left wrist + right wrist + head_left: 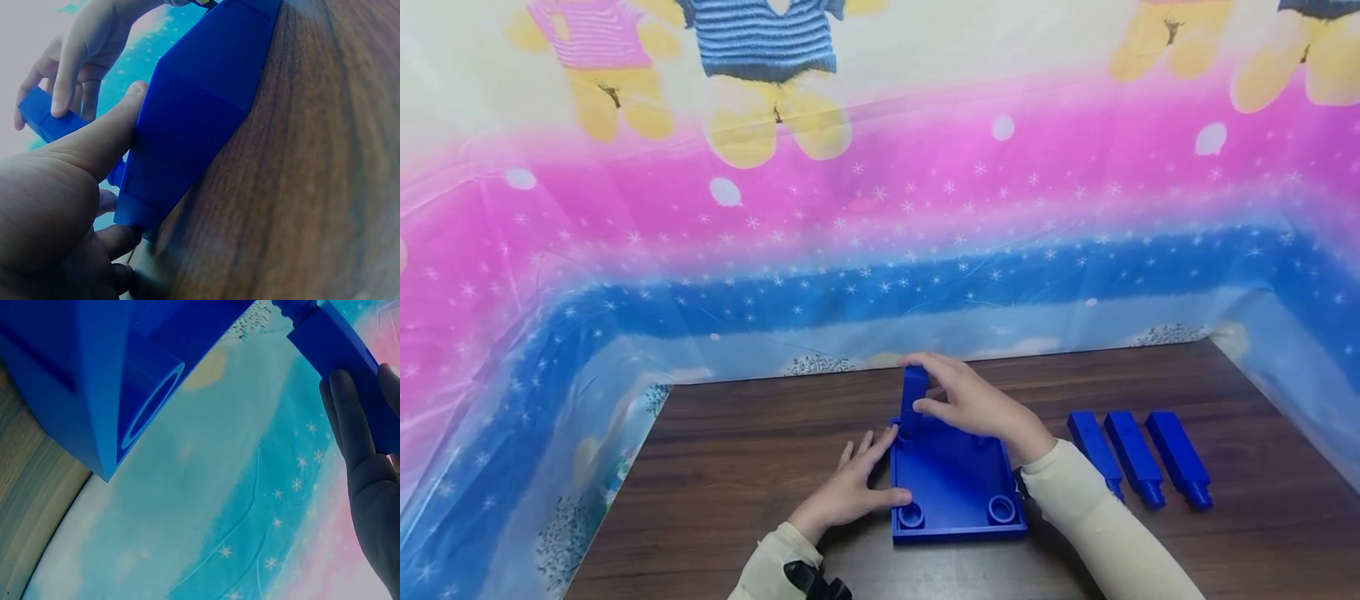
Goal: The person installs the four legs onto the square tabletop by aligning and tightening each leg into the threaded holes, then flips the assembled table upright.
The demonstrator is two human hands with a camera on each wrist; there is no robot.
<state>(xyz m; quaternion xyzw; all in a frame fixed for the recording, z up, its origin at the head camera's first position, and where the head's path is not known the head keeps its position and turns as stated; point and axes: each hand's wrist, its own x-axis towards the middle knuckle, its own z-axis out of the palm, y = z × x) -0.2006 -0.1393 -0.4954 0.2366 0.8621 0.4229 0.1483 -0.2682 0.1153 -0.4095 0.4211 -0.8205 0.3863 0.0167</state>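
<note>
A square blue tabletop (pixel 951 479) with raised rims and round corner sockets lies on the table, sockets upward. My right hand (pixel 973 408) pinches a blue table leg (pixel 913 387) between thumb and fingers. The leg stands nearly upright, its lower end right at the far left socket. In the right wrist view its narrow ridged peg (pixel 297 309) shows beyond the fingers. My left hand (pixel 850 492) rests against the tabletop's left side, fingers stretched toward the far corner and thumb by the near left socket (pixel 912 515). The far right socket is partly hidden behind my right hand.
Three more blue legs (pixel 1138 458) lie side by side to the right, pegs toward me. The brown wooden table (pixel 722 467) ends at a patterned cloth (pixel 865 292) hanging behind and at the sides. Dark straps sit at both wrists.
</note>
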